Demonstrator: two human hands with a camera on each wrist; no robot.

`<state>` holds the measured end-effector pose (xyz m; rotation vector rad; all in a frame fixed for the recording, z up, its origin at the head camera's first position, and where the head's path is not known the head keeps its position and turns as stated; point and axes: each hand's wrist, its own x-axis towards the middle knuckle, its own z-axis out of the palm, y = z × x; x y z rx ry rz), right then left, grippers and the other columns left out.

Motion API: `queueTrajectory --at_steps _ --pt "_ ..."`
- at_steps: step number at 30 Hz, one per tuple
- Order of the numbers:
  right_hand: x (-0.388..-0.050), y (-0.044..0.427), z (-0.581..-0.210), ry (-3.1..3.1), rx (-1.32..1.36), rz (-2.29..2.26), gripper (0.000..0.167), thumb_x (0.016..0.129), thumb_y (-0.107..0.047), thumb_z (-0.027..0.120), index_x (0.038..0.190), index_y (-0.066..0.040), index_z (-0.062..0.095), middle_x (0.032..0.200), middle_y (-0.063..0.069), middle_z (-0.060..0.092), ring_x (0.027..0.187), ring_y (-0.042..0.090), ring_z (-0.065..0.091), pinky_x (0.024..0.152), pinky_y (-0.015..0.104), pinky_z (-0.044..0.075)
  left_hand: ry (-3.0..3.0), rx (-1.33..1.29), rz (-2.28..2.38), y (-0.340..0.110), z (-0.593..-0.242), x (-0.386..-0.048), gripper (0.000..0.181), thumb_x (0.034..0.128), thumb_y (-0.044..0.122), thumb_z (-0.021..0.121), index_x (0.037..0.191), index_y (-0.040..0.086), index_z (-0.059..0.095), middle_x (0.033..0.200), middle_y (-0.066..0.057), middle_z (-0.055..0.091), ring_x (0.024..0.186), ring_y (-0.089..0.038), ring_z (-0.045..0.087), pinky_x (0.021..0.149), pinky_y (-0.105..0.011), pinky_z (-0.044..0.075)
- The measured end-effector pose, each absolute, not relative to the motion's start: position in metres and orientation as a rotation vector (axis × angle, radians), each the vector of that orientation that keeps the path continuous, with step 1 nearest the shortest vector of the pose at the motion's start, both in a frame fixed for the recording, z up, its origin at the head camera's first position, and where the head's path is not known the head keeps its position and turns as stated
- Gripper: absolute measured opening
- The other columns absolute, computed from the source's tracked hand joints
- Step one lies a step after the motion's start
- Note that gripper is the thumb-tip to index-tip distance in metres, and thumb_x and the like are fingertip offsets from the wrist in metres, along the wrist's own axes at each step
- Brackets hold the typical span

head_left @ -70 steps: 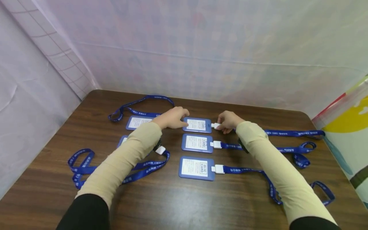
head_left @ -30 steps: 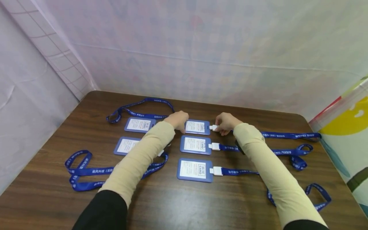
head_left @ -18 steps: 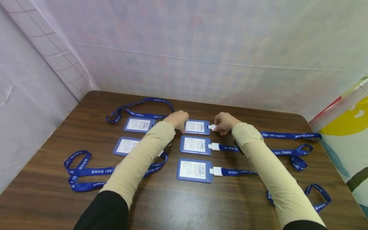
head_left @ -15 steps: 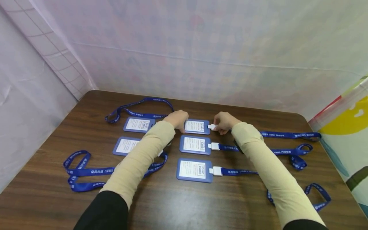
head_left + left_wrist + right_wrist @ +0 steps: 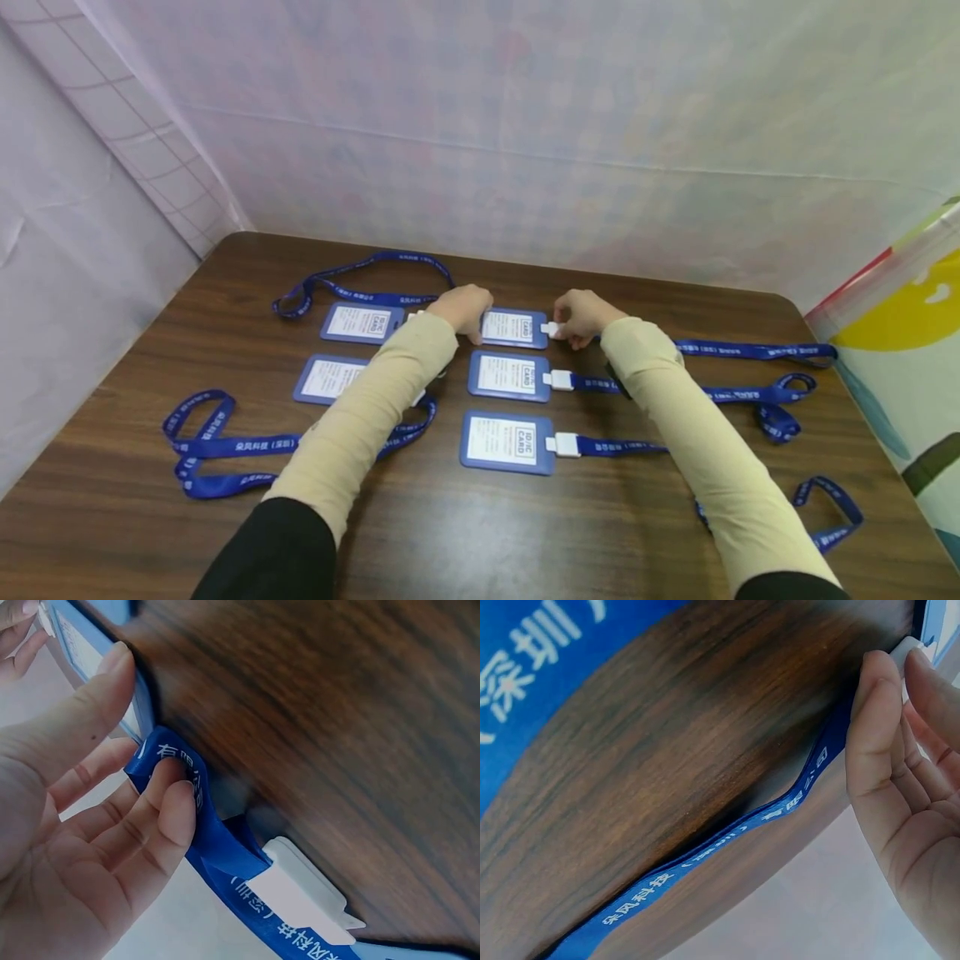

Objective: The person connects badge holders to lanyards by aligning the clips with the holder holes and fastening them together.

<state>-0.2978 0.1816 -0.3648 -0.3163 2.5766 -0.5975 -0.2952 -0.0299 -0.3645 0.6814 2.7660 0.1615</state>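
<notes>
In the head view, a blue ID badge holder (image 5: 512, 327) with a white card lies in the back row of the table. My left hand (image 5: 461, 312) pinches its left edge, the thumb on top in the left wrist view. Some fingers there touch a blue lanyard (image 5: 217, 844) with a white clip (image 5: 304, 889). My right hand (image 5: 588, 317) pinches a white clip (image 5: 552, 330) at the holder's right end; its lanyard (image 5: 735, 825) trails rightward. Whether the clip's tab is through the holder's slot is too small to tell.
Nearer me lie two more badge holders, one middle (image 5: 508, 377) and one front (image 5: 507, 442), with lanyards stretching right. On the left are a back holder (image 5: 362, 322) and one below it (image 5: 328, 378), partly under my left sleeve. A white curtain (image 5: 510, 167) hangs behind the brown table (image 5: 465, 533).
My left hand has moved right onto the back holder's left edge and its fingers have drawn together. My right hand has shifted slightly left, bringing the white clip closer to the holder.
</notes>
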Motion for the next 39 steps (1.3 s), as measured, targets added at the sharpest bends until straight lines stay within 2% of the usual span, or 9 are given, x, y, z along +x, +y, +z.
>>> queueTrajectory --at_steps 10,20,25,31,34,39 --pt "-0.302 0.184 -0.365 2.547 -0.338 -0.609 0.015 0.078 -0.003 0.069 0.083 0.002 0.057 0.064 0.014 0.060 0.053 0.021 0.060 0.051 0.031 0.054 2.754 0.668 0.173 -0.030 -0.364 -0.296 0.048 0.0651 0.017 0.082 0.105 0.003 0.060 0.103 -0.009 0.061 0.096 -0.024 0.056 0.087 -0.034 0.046" --pt "-0.299 0.184 -0.370 2.562 -0.325 -0.625 0.015 0.081 -0.003 0.066 0.089 0.002 0.056 0.061 0.011 0.059 0.051 0.016 0.059 0.050 0.028 0.053 2.735 0.679 0.143 -0.035 -0.367 -0.302 0.055 0.0665 0.023 0.081 0.113 0.005 0.058 0.114 -0.010 0.058 0.103 -0.025 0.054 0.090 -0.037 0.044" --pt "-0.299 0.186 -0.366 2.559 -0.350 -0.569 0.022 0.083 -0.009 0.065 0.099 0.004 0.056 0.066 0.013 0.060 0.054 0.019 0.059 0.052 0.029 0.053 2.745 0.773 0.204 -0.037 -0.360 -0.302 0.059 0.0672 0.023 0.080 0.118 0.003 0.058 0.118 -0.012 0.055 0.109 -0.026 0.050 0.094 -0.036 0.041" --pt "-0.300 0.190 -0.365 2.620 -0.405 -0.521 0.032 0.085 -0.012 0.062 0.111 0.006 0.053 0.070 0.015 0.061 0.052 0.019 0.059 0.049 0.028 0.052 2.713 0.850 0.314 -0.044 -0.346 -0.299 0.056 0.0790 0.025 0.071 0.126 0.001 0.051 0.125 -0.015 0.049 0.118 -0.028 0.043 0.102 -0.037 0.033" --pt "-0.298 0.190 -0.364 2.697 -0.471 -0.491 0.030 0.086 -0.014 0.061 0.109 0.004 0.056 0.078 0.016 0.061 0.049 0.017 0.057 0.046 0.028 0.051 2.693 0.855 0.366 -0.051 -0.340 -0.295 0.051 0.0846 0.025 0.065 0.127 0.001 0.049 0.126 -0.016 0.047 0.119 -0.029 0.042 0.102 -0.038 0.033" --pt "-0.290 0.186 -0.360 2.797 -0.564 -0.480 0.026 0.086 -0.018 0.061 0.102 0.002 0.060 0.093 0.018 0.062 0.048 0.017 0.056 0.048 0.029 0.049 2.685 0.886 0.531 -0.063 -0.333 -0.290 0.045 0.0875 0.025 0.061 0.124 0.001 0.051 0.122 -0.015 0.049 0.113 -0.029 0.046 0.097 -0.039 0.038"
